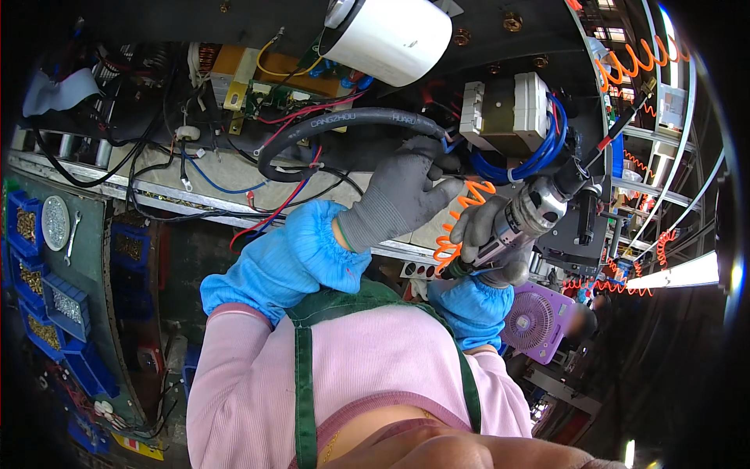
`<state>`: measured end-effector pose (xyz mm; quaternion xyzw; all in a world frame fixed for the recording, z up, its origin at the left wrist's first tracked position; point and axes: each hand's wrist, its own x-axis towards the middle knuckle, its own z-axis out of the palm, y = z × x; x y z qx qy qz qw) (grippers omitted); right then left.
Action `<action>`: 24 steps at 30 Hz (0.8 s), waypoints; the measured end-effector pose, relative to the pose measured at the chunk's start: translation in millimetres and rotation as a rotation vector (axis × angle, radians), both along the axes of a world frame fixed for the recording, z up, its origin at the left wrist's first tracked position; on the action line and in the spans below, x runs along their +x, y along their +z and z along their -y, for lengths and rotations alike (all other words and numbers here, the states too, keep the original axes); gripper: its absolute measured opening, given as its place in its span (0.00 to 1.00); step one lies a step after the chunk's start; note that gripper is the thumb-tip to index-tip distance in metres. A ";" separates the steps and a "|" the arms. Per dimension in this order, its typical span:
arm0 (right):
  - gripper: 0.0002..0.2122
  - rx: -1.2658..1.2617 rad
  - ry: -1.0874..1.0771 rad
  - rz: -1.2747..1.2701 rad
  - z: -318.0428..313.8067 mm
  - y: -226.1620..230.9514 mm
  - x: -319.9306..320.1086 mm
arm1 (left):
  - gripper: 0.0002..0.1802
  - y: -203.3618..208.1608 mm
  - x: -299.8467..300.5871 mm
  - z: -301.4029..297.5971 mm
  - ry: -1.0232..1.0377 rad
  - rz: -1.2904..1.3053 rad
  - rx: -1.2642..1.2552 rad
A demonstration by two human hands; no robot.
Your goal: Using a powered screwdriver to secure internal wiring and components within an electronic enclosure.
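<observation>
Evidently the work is in its middle, as far as one view can show: the right hand [488,234], gloved grey, is wrapped fully closed around the body of a pneumatic screwdriver [525,219], whose silver nose points up and to the right of those fingers toward the black panel [582,234] beside it, though whether the bit is seated on a screw cannot be made out. An orange coiled hose [461,223] loops from the tool's rear, just left of the right fingers and between the two hands. The left hand [402,195], also in a grey glove, reaches up with fingers curled loosely; its fingertips [437,160] lie against or just under a thick black hose [344,123], but the grip itself is hidden, so I cannot tell whether it clasps anything. Above and right of those fingertips sits a transformer [504,113] with blue wires [547,152], and higher up a white cylinder [391,35]. Wiring looks largely fitted, while loose red and black leads left of the left hand suggest connections remain. Far left of both hands, blue bins [47,309] hold screws.
</observation>
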<state>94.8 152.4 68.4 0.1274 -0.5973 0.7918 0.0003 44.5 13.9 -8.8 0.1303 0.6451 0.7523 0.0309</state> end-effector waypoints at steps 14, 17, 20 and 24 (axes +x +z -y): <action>0.26 0.066 0.112 -0.029 -1.8 5.9 -5.8 | 0.20 1.2 -6.3 10.7 0.085 -0.301 -0.114; 0.26 0.054 0.053 -0.015 -0.6 5.0 -1.8 | 0.20 2.4 -11.0 13.9 0.082 -0.444 -0.345; 0.27 0.066 0.056 0.029 -0.9 7.4 -1.7 | 0.20 7.5 -7.4 15.4 0.041 -0.481 -0.371; 0.28 0.064 0.044 0.001 4.6 8.7 -2.4 | 0.18 5.5 2.7 3.2 0.234 -0.529 -0.426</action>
